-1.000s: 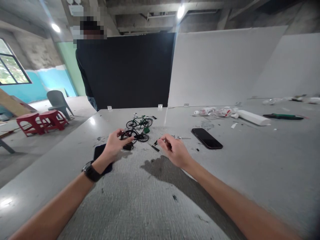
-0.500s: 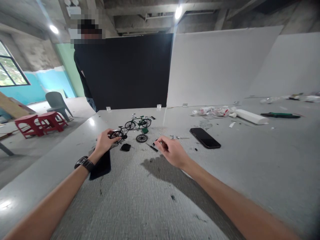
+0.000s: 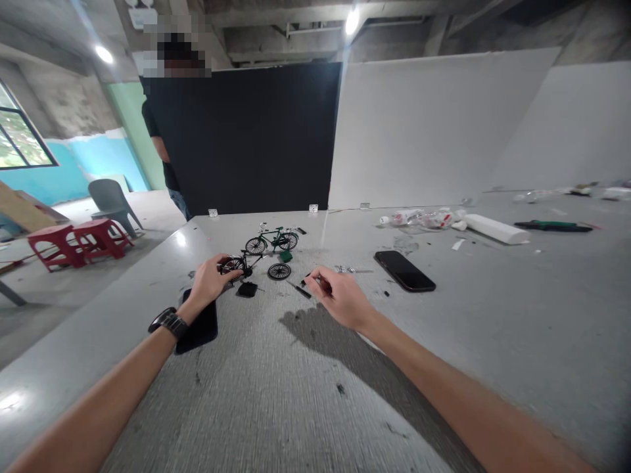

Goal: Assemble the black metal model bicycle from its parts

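My left hand (image 3: 211, 282) grips a black model bicycle (image 3: 248, 270) by its rear wheel; no front wheel shows on it. A loose spoked wheel (image 3: 279, 271) lies flat to its right. My right hand (image 3: 340, 294) is closed in a pinch around a small dark piece (image 3: 304, 281), too small to name. Between the hands lie a small screwdriver (image 3: 300, 290) and a black block-like part (image 3: 247, 289). Behind them a green model bicycle (image 3: 272, 241) stands upright, with a green part (image 3: 285, 256) near it.
One dark phone (image 3: 200, 328) lies under my left wrist, another phone (image 3: 405, 271) right of my right hand. Farther back are clear plastic wrapping (image 3: 426, 219), a white block (image 3: 495, 229) and a green-black tool (image 3: 552, 226). A person (image 3: 165, 151) stands behind the black panel (image 3: 261, 141).
The black bicycle has tilted and shifted slightly to the right in my left hand. My right hand has hardly moved. The person behind the panel has turned a little, and an arm now shows.
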Tool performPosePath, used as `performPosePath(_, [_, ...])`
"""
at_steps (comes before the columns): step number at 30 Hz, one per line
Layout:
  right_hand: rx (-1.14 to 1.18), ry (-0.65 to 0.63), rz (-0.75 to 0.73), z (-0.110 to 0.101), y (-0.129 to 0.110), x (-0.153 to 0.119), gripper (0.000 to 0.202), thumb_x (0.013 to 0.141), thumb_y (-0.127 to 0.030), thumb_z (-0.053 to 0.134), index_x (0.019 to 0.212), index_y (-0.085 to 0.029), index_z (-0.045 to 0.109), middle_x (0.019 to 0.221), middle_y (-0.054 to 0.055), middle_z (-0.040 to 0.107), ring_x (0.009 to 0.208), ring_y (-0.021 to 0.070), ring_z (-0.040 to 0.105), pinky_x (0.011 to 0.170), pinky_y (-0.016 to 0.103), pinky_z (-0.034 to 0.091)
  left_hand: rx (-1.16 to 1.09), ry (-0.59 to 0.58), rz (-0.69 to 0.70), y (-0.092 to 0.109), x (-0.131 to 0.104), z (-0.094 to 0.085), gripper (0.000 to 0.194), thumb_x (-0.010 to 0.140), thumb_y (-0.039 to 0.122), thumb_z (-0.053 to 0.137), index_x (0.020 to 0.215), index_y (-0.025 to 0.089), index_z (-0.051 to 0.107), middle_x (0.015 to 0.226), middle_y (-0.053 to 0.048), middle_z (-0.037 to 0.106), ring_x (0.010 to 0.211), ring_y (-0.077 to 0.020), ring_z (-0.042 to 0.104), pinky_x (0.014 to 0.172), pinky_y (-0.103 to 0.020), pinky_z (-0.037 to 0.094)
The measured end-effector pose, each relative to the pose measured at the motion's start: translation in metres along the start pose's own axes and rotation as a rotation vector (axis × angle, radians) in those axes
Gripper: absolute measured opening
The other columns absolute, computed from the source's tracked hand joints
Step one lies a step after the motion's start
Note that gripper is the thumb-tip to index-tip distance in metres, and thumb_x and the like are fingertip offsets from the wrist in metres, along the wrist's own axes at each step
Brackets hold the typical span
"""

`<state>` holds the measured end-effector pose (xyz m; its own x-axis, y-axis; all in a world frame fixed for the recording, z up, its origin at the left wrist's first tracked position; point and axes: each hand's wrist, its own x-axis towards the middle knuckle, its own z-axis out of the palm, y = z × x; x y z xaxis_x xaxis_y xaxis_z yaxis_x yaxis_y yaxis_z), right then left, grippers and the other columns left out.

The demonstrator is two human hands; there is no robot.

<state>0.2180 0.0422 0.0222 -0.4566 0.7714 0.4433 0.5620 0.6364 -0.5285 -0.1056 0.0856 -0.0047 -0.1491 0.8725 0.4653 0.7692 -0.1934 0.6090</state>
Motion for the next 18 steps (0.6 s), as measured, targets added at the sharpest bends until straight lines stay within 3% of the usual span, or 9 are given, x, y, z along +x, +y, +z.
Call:
performPosePath(6, [-0.071, 0.092, 0.015, -0.004, 0.008, 0.002, 0.031, 0.101, -0.043, 0.039, 0.083, -0.022, 0.053, 0.054, -0.005, 0.047, 0.046, 0.0111, 0.040, 0.051, 0.026, 0.028, 0.034, 0.032, -0.003, 0.003, -0.001, -0.002, 0.051, 0.078, 0.057, 0.069, 0.112, 0.019, 0.065, 0.108, -0.013, 0.071, 0.098, -0.0313, 0.067, 0.088, -0.044, 0.050])
performPosePath(9, [-0.146, 0.179, 0.072, -0.010, 0.020, 0.005, 0.030, 0.101, -0.044, 0.040, 0.086, -0.022, 0.054, 0.055, -0.003, 0.051, 0.047, 0.0129, 0.043, 0.052, 0.028, 0.031, 0.087, 0.184, 0.046, 0.008, -0.005, -0.006, 0.049, 0.086, 0.058, 0.060, 0.114, 0.017, 0.061, 0.117, -0.015, 0.062, 0.095, -0.0286, 0.066, 0.081, -0.042, 0.052])
performPosePath(12, [-0.262, 0.157, 0.135, -0.017, 0.035, 0.009, 0.026, 0.100, -0.038, 0.041, 0.090, -0.022, 0.058, 0.059, -0.001, 0.057, 0.051, 0.0154, 0.048, 0.056, 0.030, 0.036, 0.194, 0.318, 0.220, 0.020, -0.012, -0.010, 0.035, 0.092, 0.049, 0.056, 0.107, 0.018, 0.062, 0.114, -0.013, 0.058, 0.104, -0.0283, 0.061, 0.091, -0.043, 0.049])
performPosePath(15, [-0.319, 0.108, 0.153, -0.021, 0.049, 0.011, 0.021, 0.097, -0.030, 0.046, 0.094, -0.020, 0.065, 0.072, 0.005, 0.065, 0.062, 0.0180, 0.056, 0.061, 0.031, 0.040, 0.257, 0.253, 0.384, 0.036, -0.023, -0.008, 0.026, 0.095, 0.043, 0.053, 0.099, 0.020, 0.063, 0.110, -0.010, 0.058, 0.102, -0.0263, 0.060, 0.091, -0.042, 0.048])
performPosePath(18, [-0.368, 0.050, 0.156, -0.020, 0.058, 0.011, 0.016, 0.093, -0.027, 0.055, 0.093, -0.020, 0.069, 0.089, 0.010, 0.068, 0.070, 0.0193, 0.059, 0.062, 0.032, 0.040, 0.297, 0.068, 0.511, 0.052, -0.038, -0.001, 0.025, 0.098, 0.041, 0.049, 0.097, 0.019, 0.062, 0.108, -0.010, 0.060, 0.096, -0.0244, 0.060, 0.084, -0.040, 0.049])
